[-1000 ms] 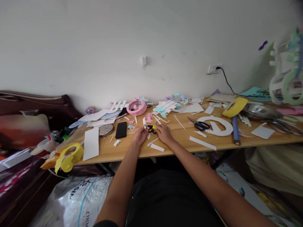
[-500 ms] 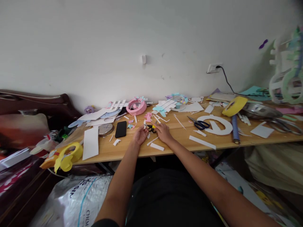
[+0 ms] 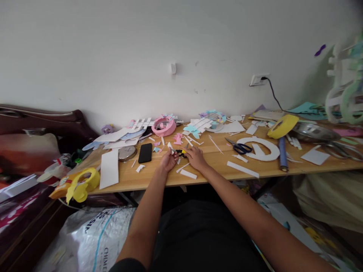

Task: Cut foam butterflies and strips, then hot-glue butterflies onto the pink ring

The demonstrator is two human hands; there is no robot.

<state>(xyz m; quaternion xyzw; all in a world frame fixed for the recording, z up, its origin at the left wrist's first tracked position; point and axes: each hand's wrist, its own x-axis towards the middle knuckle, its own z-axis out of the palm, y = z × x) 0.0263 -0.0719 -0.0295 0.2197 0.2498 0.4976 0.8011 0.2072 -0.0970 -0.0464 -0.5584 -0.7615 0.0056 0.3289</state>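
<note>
My left hand (image 3: 169, 161) is above the near part of the wooden table, its fingers closed around a small white cut piece (image 3: 170, 146) that looks like foam or card. Just to the right, my right hand (image 3: 196, 158) grips small yellow-and-black scissors (image 3: 183, 152). The scissors point left, their tip end close to the white piece; the fingers partly hide them. Beyond the hands lies a pink cut-out (image 3: 177, 138). White strips (image 3: 188, 174) rest on the wood below my hands.
Left are a black phone (image 3: 145, 153), a round metal tin (image 3: 127, 152) and a white sheet (image 3: 109, 168). Right are dark-handled scissors (image 3: 240, 147), a white ring (image 3: 272, 151), a blue roll (image 3: 283, 155) and a yellow ring (image 3: 283, 126). A pink ring (image 3: 163, 127) stands near the wall.
The white piece in my left hand has turned and now tilts up to the left. Both hands stay in nearly the same place; the view has shifted slightly.
</note>
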